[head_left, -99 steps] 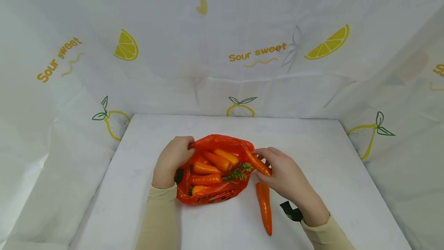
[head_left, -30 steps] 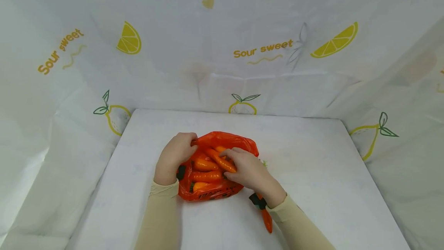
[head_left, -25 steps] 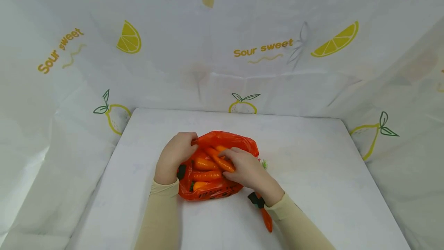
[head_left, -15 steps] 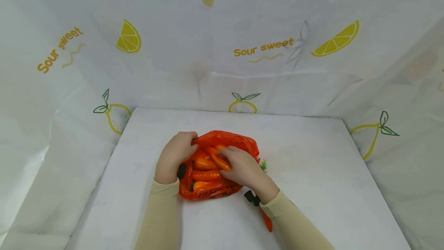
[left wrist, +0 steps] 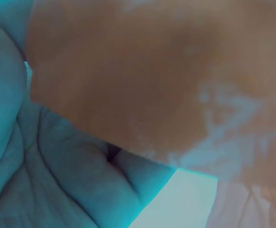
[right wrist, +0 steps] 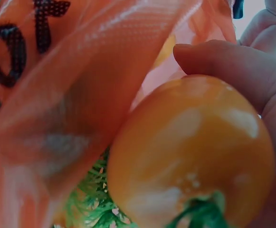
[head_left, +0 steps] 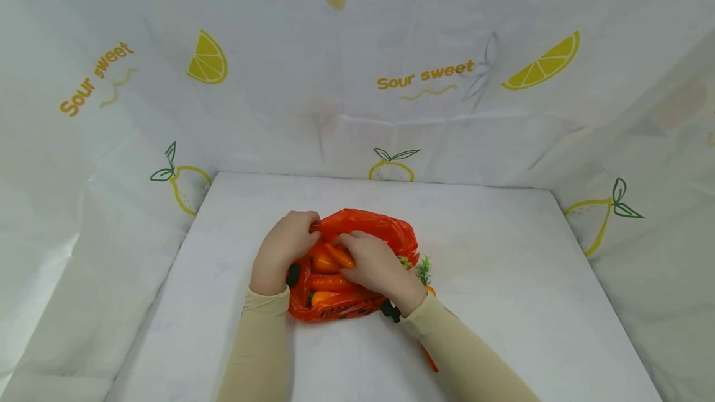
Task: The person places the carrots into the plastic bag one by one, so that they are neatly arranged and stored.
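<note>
An orange-red plastic bag (head_left: 365, 223) with black print lies mouth-up on the white table, with several orange carrots (head_left: 329, 282) inside. My left hand (head_left: 285, 247) pinches its left rim; bag film (left wrist: 142, 80) covers much of the left wrist view. My right hand (head_left: 377, 265) reaches in over the right side and grips a carrot (head_left: 339, 256) lying atop the others. In the right wrist view that carrot's (right wrist: 190, 142) thick, green-stemmed end faces the camera, the thumb along its side. One more carrot (head_left: 430, 358) lies outside the bag, partly hidden under the right forearm.
Feathery green leaves (head_left: 424, 268) of the outside carrot stick out right of the bag. White cloth (head_left: 357, 123) with lemon prints hangs behind and at both sides of the table (head_left: 503, 253). More greenery (right wrist: 92, 204) shows beside the bag film.
My right hand has moved left from outside the bag's right rim to inside its mouth, carrying a carrot, and shifted further left in the last half second. My left hand stays at the rim.
</note>
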Available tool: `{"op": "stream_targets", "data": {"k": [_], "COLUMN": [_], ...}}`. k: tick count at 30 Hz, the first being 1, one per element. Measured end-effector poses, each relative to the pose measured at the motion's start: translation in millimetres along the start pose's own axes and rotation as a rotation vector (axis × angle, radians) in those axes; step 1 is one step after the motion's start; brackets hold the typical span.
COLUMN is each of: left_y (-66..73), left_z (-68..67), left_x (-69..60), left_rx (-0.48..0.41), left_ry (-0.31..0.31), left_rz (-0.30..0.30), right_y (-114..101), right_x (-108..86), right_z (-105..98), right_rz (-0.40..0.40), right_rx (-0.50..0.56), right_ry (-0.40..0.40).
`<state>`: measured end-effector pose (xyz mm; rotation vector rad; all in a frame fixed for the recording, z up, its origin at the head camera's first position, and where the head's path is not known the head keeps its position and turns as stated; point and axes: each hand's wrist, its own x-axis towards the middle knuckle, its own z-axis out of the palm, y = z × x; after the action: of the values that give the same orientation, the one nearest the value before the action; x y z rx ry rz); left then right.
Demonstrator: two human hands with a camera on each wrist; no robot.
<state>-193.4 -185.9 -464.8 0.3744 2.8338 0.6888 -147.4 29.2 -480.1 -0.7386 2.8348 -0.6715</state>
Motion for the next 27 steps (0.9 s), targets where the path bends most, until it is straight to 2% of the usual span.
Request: {"op": "stream_targets", "data": {"k": [15, 27], "left_y": [0.2, 0.3], "left_z": [1.3, 1.6], "left_x": [2.1, 1.9], "left_rx": [0.008, -0.009], "left_ry": [0.001, 0.003], "left_rz": [0.000, 0.003], "right_y": [-1, -5], "right_x": [22.0, 27.7], "right_z": [17, 21], "right_rz": [-0.020, -0.049], "right_rx": [-0.072, -0.097], "right_ry": [0.019, 0.014]}}
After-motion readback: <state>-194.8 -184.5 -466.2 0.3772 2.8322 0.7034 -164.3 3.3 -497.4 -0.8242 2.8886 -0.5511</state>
